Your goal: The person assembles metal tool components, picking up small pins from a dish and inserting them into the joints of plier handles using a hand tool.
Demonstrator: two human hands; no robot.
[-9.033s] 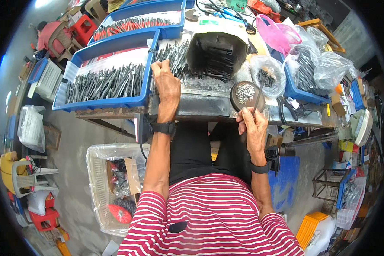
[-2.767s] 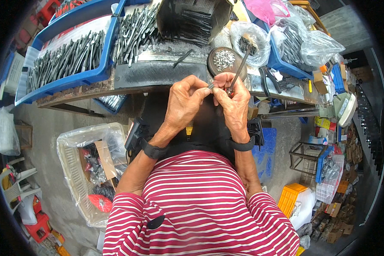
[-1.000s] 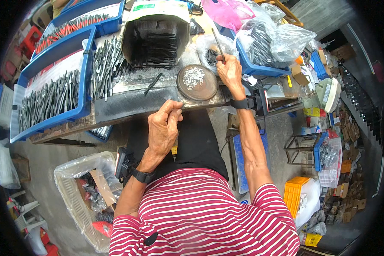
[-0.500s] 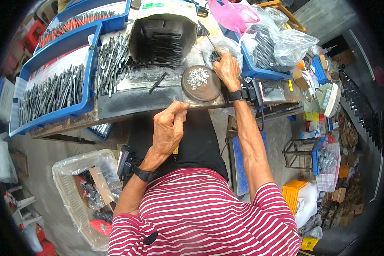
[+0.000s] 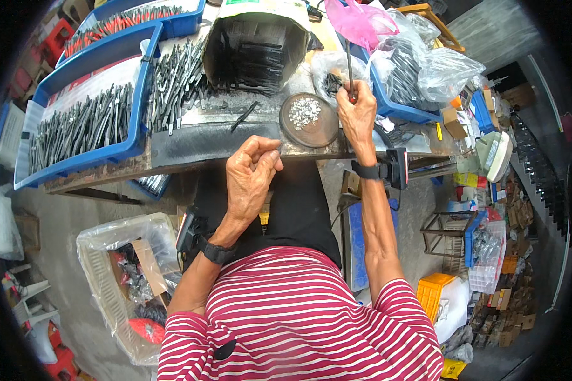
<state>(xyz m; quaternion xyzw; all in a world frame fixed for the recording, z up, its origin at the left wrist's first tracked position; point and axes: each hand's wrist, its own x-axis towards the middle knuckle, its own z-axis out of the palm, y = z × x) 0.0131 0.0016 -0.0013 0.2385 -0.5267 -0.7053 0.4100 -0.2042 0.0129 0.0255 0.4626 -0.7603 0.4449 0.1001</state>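
My right hand (image 5: 358,114) is closed around a thin-shafted tool (image 5: 350,66) that looks like a screwdriver; its dark shaft points up and away, and a bit of red shows at the grip. My left hand (image 5: 253,174) is held just off the table's front edge, thumb and forefinger pinched together. Whatever sits between those fingertips is too small to make out. Between the hands, a round brown dish (image 5: 325,135) carries a heap of small white pieces (image 5: 304,112). One loose black stick-like part (image 5: 245,117) lies left of the dish.
Blue trays (image 5: 136,130) of black parts stand at left, beside a loose pile (image 5: 175,82). An open container (image 5: 292,73) of black parts lies behind the dish. Another blue tray (image 5: 397,113) with plastic bags (image 5: 448,73) is at right. A lined basket (image 5: 105,279) stands on the floor.
My right hand has drawn back slightly and turned, so the tool now stands more upright. My left hand stays near the table edge, still pinched, its fingers slightly shifted. The view has moved a little.
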